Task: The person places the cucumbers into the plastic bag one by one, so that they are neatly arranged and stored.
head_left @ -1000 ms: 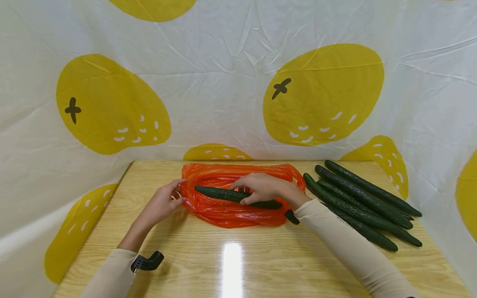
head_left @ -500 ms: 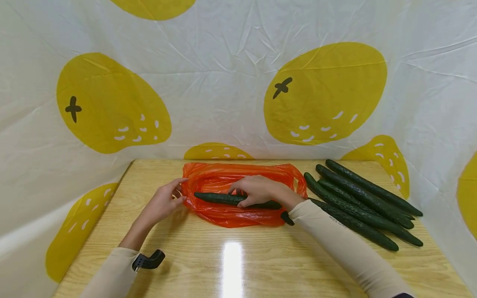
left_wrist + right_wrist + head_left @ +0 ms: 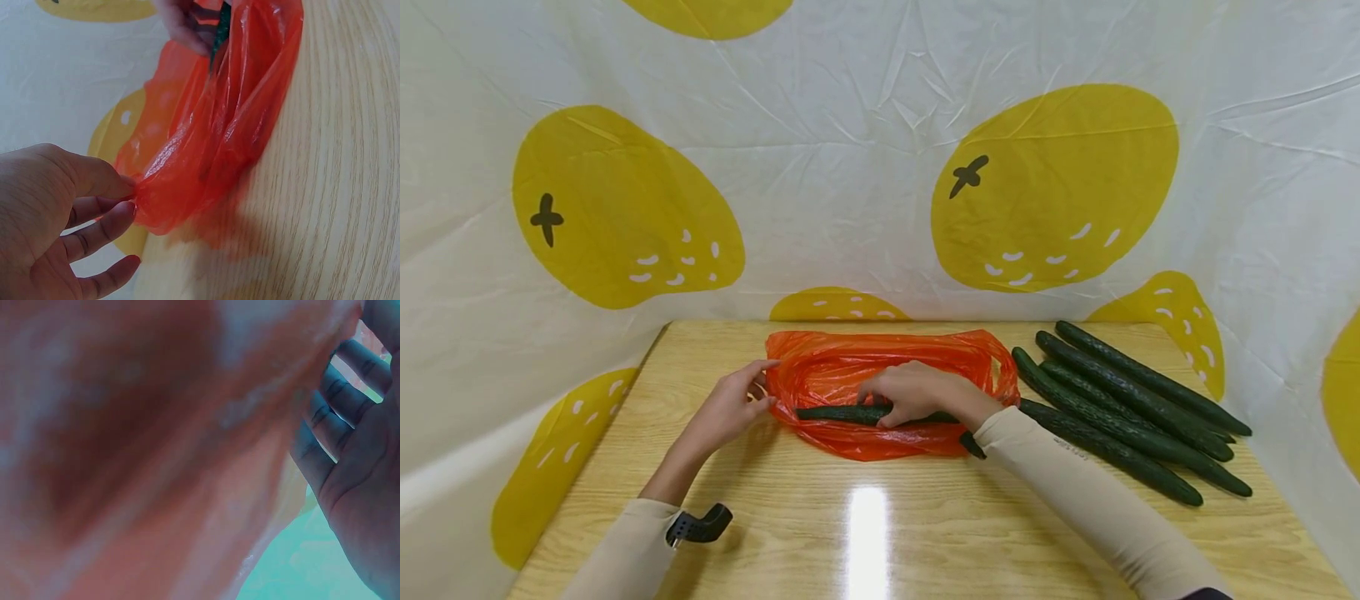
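Observation:
A red plastic bag [image 3: 880, 444] lies spread with its mouth open on the wooden table. My left hand [image 3: 728, 410] pinches the bag's left edge between thumb and forefinger, the other fingers loosely bent, as the left wrist view shows. Inside the bag's mouth, my right hand [image 3: 916, 393] grips a long dark green cucumber [image 3: 835, 413] from above near its middle. The cucumber lies crosswise, its right end hidden behind the hand and bag. Red film [image 3: 156, 487] fills much of the right wrist view, where the cucumber is not visible.
Several more cucumbers [image 3: 1138, 408] lie side by side, slanted, on the right of the table [image 3: 760, 533]. A white cloth [image 3: 842, 208] printed with yellow fruit hangs behind the table. Black devices are worn on the wrists [image 3: 700, 525].
My right hand has lowered the cucumber toward the near side of the bag, deeper into its mouth. The left hand has stayed at the bag's left edge.

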{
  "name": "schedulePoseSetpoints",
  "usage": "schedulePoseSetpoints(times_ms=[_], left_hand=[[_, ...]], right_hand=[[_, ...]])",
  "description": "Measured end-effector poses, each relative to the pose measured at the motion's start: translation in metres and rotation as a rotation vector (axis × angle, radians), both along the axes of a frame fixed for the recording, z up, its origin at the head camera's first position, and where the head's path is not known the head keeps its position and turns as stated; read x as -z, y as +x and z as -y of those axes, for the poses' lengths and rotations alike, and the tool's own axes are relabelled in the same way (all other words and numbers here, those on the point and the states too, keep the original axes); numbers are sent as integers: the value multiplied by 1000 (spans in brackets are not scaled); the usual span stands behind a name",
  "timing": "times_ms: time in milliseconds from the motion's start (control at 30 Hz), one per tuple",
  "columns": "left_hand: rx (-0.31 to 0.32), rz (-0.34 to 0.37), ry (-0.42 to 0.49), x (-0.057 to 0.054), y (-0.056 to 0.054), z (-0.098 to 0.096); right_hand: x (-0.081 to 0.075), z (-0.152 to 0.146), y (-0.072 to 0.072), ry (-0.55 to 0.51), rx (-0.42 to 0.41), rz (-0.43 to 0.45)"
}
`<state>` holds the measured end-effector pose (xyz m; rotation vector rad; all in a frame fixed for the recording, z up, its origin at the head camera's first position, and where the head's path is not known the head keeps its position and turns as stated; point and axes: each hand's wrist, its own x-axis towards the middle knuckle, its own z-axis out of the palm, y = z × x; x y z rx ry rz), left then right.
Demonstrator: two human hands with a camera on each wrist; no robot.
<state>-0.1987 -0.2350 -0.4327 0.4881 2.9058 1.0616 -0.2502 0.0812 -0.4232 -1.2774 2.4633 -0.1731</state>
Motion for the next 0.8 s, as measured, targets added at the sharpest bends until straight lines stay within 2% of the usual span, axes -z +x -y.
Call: schedulePoseSetpoints(times_ms=[367,567,800], left_hand=[[10,-13,0,2,2,1],[3,-15,2,2,1,2],[7,-11,1,2,0,1]], right_hand=[[-4,-14,0,-43,-3,68],[-11,-33,0,-103,-22,99],[-20,-62,5,-145,-2,81]])
